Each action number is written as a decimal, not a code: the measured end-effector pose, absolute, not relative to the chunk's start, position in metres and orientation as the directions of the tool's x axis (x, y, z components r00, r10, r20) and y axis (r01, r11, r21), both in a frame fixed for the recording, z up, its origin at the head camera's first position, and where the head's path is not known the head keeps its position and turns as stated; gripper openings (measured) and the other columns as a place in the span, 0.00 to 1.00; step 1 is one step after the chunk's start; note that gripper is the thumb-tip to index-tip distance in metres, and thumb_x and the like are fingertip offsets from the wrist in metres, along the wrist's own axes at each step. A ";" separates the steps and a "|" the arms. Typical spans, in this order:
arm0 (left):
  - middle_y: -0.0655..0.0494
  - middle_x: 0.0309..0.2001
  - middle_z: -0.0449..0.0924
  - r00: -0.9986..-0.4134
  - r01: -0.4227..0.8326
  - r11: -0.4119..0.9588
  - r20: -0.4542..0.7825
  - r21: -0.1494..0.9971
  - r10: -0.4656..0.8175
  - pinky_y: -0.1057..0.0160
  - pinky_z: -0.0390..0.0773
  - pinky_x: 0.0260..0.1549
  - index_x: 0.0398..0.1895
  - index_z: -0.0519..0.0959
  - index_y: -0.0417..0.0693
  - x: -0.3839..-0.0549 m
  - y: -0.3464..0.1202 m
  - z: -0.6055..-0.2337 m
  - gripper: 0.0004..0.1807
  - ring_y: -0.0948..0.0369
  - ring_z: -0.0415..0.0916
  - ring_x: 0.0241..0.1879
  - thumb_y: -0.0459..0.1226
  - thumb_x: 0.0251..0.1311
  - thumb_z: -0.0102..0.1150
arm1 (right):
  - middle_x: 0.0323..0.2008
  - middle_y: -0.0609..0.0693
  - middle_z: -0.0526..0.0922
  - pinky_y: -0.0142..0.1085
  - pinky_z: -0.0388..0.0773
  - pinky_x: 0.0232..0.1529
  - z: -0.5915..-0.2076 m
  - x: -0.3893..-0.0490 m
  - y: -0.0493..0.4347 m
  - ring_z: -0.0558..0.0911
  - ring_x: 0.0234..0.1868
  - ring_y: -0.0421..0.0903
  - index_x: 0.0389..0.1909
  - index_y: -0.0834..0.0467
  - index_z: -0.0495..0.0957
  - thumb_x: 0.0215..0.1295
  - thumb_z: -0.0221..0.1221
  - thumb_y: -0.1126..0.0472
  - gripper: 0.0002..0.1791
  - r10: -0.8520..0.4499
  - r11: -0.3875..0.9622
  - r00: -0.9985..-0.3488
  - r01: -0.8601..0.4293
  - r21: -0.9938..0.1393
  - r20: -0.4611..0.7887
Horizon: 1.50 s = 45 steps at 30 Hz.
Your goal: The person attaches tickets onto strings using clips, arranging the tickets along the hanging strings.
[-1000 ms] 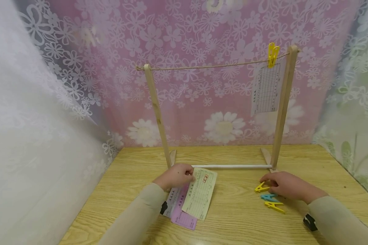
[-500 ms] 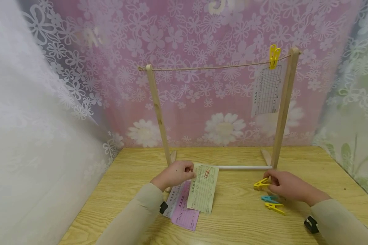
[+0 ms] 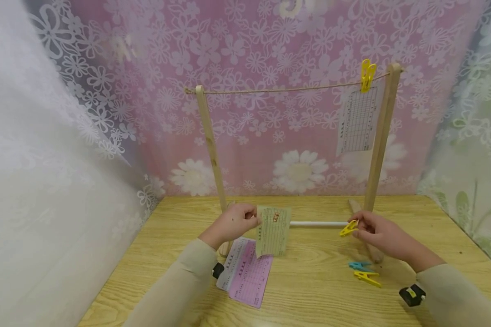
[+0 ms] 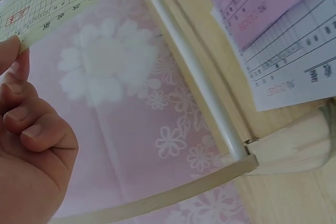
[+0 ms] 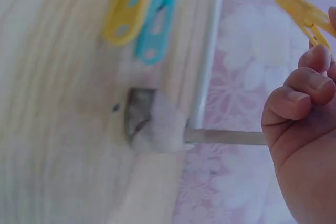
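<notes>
My left hand [image 3: 236, 221] pinches the left edge of a pale yellow-green printed form [image 3: 272, 232] with a red stamp, raised above the table. In the left wrist view, thumb and forefinger grip that form [image 4: 58, 4] at its edge. Below it a purple form [image 3: 250, 280] and a whitish form [image 3: 233, 261] lie overlapping on the table. My right hand [image 3: 378, 234] pinches a yellow clothespin [image 3: 348, 228], raised over the table; the right wrist view shows the same clothespin [image 5: 304, 15] between the fingertips. A blue clothespin [image 3: 359, 266] and another yellow clothespin [image 3: 367, 278] lie below that hand.
Behind the hands stands a wooden frame with a left post [image 3: 211, 150], a right post [image 3: 382, 136] and a white bottom bar [image 3: 317, 224]. A cord [image 3: 282, 90] joins the post tops. A white form [image 3: 359, 120] hangs there from a yellow clothespin [image 3: 367, 76]. Floral curtains surround the table [image 3: 311, 290].
My left hand has lifted the yellow-green form off the purple one, uncovering more of it. The right hand has picked up the farthest yellow clothespin and raised it.
</notes>
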State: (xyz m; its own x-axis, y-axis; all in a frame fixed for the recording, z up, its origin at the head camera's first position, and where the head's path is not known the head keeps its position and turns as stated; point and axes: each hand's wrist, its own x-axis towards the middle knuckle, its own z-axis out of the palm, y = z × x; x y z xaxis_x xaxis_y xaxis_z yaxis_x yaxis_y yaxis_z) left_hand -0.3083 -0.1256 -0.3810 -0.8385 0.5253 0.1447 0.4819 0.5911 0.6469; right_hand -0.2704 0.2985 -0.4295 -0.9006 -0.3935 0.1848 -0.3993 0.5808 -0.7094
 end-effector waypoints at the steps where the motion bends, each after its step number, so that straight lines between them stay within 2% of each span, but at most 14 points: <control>1: 0.59 0.18 0.56 -0.842 0.478 0.586 0.150 0.655 0.518 0.63 0.66 0.25 0.22 0.65 0.50 -0.308 -0.125 -0.379 0.20 0.63 0.54 0.18 0.43 0.71 0.61 | 0.28 0.50 0.71 0.38 0.68 0.24 -0.427 -0.270 0.298 0.65 0.20 0.43 0.58 0.60 0.71 0.76 0.58 0.56 0.17 -0.387 0.577 -0.902 -0.399 -0.713 0.193; 9: 0.58 0.20 0.61 -0.828 0.530 0.548 0.254 0.647 0.500 0.63 0.65 0.23 0.22 0.70 0.51 -0.313 -0.118 -0.367 0.18 0.63 0.56 0.18 0.43 0.71 0.60 | 0.26 0.48 0.71 0.38 0.65 0.21 -0.404 -0.267 0.292 0.64 0.19 0.44 0.60 0.56 0.73 0.75 0.60 0.53 0.19 -0.327 0.625 -0.906 -0.421 -0.658 0.268; 22: 0.58 0.20 0.62 -0.789 0.610 0.563 0.364 0.558 0.495 0.63 0.63 0.24 0.23 0.73 0.52 -0.314 -0.106 -0.343 0.16 0.64 0.57 0.20 0.42 0.71 0.60 | 0.25 0.47 0.71 0.37 0.63 0.19 -0.370 -0.266 0.286 0.64 0.18 0.44 0.59 0.54 0.76 0.74 0.61 0.53 0.18 -0.339 0.660 -0.885 -0.466 -0.590 0.319; 31: 0.56 0.23 0.62 -0.783 0.621 0.565 0.393 0.543 0.483 0.64 0.63 0.25 0.21 0.70 0.51 -0.317 -0.099 -0.328 0.19 0.63 0.57 0.21 0.43 0.71 0.60 | 0.25 0.47 0.69 0.37 0.63 0.18 -0.339 -0.264 0.284 0.62 0.18 0.45 0.58 0.51 0.79 0.72 0.63 0.58 0.16 -0.369 0.642 -0.844 -0.535 -0.549 0.390; 39: 0.56 0.23 0.65 -0.781 0.622 0.562 0.384 0.545 0.492 0.64 0.64 0.25 0.21 0.71 0.51 -0.318 -0.093 -0.312 0.18 0.64 0.59 0.21 0.42 0.71 0.59 | 0.25 0.45 0.71 0.36 0.62 0.19 -0.304 -0.265 0.282 0.63 0.18 0.42 0.57 0.53 0.80 0.73 0.61 0.57 0.15 -0.396 0.698 -0.806 -0.575 -0.427 0.439; 45: 0.55 0.22 0.65 -0.774 0.632 0.570 0.398 0.525 0.492 0.64 0.64 0.24 0.21 0.71 0.49 -0.319 -0.089 -0.301 0.19 0.63 0.58 0.20 0.43 0.72 0.59 | 0.25 0.45 0.72 0.35 0.64 0.21 -0.279 -0.263 0.278 0.65 0.20 0.42 0.57 0.53 0.80 0.74 0.61 0.57 0.14 -0.394 0.740 -0.808 -0.561 -0.370 0.437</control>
